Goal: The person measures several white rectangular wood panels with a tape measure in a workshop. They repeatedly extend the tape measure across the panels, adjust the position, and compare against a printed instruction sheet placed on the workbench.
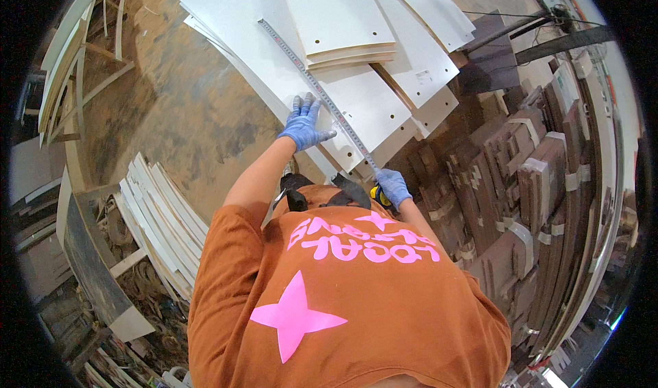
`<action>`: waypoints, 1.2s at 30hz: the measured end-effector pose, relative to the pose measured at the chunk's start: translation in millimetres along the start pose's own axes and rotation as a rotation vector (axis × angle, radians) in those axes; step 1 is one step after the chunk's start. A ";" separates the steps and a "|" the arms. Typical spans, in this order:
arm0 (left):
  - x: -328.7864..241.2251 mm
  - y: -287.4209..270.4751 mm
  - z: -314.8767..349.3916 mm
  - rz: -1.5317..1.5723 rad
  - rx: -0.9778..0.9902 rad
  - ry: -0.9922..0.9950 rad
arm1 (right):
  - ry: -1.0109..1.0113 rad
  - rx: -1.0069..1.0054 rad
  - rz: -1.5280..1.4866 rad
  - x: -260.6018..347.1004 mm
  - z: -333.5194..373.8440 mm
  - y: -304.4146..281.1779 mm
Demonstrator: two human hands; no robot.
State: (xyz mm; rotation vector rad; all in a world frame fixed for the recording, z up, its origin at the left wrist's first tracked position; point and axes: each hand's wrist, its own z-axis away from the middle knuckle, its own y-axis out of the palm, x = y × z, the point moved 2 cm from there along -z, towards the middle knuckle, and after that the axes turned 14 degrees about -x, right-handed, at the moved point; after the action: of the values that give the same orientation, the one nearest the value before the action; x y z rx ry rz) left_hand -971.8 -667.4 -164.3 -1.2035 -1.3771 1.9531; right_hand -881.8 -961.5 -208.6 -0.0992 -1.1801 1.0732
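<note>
A stack of white panels with small drilled holes lies in front of me. Across the top panel runs a metal tape measure blade, slanting from the far left down to the near right. My left hand, in a blue glove, rests with fingers spread on the panel beside the blade. At the near corner my right hand, also gloved in blue, grips the yellow and black tape measure case. The hand partly hides the case.
Shorter white panels sit on top of the stack. Bundled brown boards stand to the right. At the left are white strips and upright boards. A dark padded bar juts in at the upper right.
</note>
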 end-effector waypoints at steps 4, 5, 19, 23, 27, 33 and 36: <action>-1.7 -2.0 1.2 0.104 -0.047 -0.038 | 0.069 0.029 -0.022 -1.3 -1.8 3.2; -2.8 -3.7 1.6 0.130 -0.057 -0.056 | 0.046 0.027 -0.005 -1.4 -3.2 3.6; 9.9 15.6 -4.2 0.539 -0.320 -0.148 | -0.119 0.075 -0.009 35.7 -10.2 13.6; 11.3 16.5 -9.9 0.698 -0.409 -0.176 | -0.205 0.072 -0.021 44.0 -10.0 18.3; 13.0 18.6 -13.4 0.546 -0.368 -0.224 | -0.212 0.089 0.030 49.9 -10.7 21.8; 24.1 29.0 -18.1 0.550 -0.304 -0.144 | -0.117 0.094 -0.034 56.3 -5.7 24.1; 20.4 26.2 -14.6 0.451 -0.404 -0.115 | -0.107 0.105 -0.022 54.8 -5.7 26.0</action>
State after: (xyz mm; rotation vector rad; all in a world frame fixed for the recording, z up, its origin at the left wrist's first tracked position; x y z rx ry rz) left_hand -966.9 -654.6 -197.8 -1.7370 -1.7370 2.1243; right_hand -894.8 -905.8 -187.8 0.0536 -1.2151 1.1298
